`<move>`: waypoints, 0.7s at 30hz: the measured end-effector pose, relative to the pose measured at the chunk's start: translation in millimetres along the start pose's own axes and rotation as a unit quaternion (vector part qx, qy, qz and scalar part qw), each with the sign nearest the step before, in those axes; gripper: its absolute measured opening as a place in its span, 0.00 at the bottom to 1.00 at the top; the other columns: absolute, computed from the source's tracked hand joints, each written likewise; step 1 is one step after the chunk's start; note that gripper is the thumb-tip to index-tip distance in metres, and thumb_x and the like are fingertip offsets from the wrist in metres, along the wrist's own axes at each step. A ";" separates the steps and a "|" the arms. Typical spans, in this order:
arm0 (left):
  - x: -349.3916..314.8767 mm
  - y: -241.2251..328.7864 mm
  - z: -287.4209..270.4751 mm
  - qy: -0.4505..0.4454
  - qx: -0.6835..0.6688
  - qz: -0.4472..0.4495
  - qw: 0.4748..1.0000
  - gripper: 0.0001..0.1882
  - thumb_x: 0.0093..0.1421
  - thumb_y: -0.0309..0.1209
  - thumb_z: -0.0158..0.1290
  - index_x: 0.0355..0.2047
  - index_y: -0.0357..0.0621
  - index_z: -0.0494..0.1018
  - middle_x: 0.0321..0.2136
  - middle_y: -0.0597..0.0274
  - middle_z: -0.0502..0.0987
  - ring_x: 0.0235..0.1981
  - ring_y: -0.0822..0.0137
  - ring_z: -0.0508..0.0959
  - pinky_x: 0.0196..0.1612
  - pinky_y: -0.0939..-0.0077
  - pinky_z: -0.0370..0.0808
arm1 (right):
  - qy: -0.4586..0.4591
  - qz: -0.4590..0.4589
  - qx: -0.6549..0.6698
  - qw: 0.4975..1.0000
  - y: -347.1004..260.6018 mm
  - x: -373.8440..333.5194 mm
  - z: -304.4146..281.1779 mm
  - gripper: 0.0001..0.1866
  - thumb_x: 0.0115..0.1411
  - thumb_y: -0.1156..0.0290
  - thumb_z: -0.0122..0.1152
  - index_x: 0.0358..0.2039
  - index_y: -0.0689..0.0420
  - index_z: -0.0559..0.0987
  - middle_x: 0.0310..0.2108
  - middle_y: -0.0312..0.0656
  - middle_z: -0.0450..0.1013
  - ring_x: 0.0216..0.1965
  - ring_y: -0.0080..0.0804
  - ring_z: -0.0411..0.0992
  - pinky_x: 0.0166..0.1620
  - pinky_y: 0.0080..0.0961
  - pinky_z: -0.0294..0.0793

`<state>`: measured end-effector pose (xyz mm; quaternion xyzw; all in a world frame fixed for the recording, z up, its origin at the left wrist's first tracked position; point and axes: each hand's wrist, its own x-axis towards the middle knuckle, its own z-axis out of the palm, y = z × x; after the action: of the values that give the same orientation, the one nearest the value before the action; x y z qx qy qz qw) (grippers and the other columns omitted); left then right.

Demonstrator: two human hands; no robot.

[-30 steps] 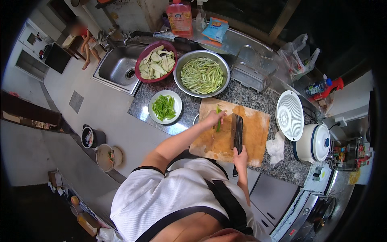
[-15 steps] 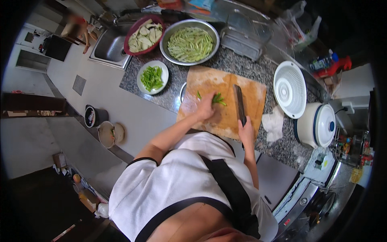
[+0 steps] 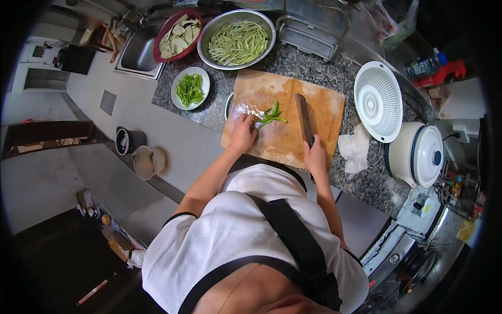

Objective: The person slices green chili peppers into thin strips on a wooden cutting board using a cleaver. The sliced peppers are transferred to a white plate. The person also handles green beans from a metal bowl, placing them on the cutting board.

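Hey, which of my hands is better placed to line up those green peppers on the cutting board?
Your left hand, most likely. It is right beside the green peppers on the cutting board and has no tool visible in it, while your right hand is gripping the cleaver.

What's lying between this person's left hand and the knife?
In the head view, a few long green vegetables lie on the cutting board between the left hand and the knife, closer to the hand.
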<state>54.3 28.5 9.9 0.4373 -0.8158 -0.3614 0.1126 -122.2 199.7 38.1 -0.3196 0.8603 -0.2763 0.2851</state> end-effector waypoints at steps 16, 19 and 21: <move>50.9 2.0 -11.7 -0.079 0.151 0.168 0.971 0.09 0.46 0.27 0.54 0.31 0.43 0.72 0.29 0.57 0.74 0.35 0.55 0.71 0.41 0.66 0.68 | 0.031 0.012 -0.026 0.999 -7.6 -2.6 8.2 0.17 0.56 0.64 0.49 0.42 0.57 0.59 0.26 0.61 0.70 0.31 0.61 0.68 0.32 0.50 0.66; 43.0 -3.2 -27.6 -0.104 0.160 0.155 0.969 0.12 0.45 0.28 0.55 0.33 0.43 0.72 0.30 0.57 0.73 0.37 0.55 0.70 0.42 0.65 0.67 | 0.035 0.011 -0.033 0.999 -11.8 -3.4 9.3 0.17 0.56 0.65 0.50 0.42 0.56 0.60 0.26 0.60 0.70 0.31 0.61 0.68 0.32 0.50 0.66; 32.3 -0.2 -35.1 -0.076 0.108 0.165 0.977 0.19 0.43 0.31 0.58 0.37 0.44 0.70 0.36 0.56 0.71 0.40 0.54 0.69 0.45 0.65 0.67 | 0.037 -0.005 -0.047 0.998 -15.6 -2.3 9.7 0.17 0.55 0.65 0.50 0.42 0.55 0.60 0.26 0.59 0.71 0.31 0.60 0.68 0.31 0.50 0.66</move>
<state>52.8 -14.5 30.6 0.2773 -0.9171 -0.2798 0.0611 -108.1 188.4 42.4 -0.3270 0.8806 -0.2487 0.2361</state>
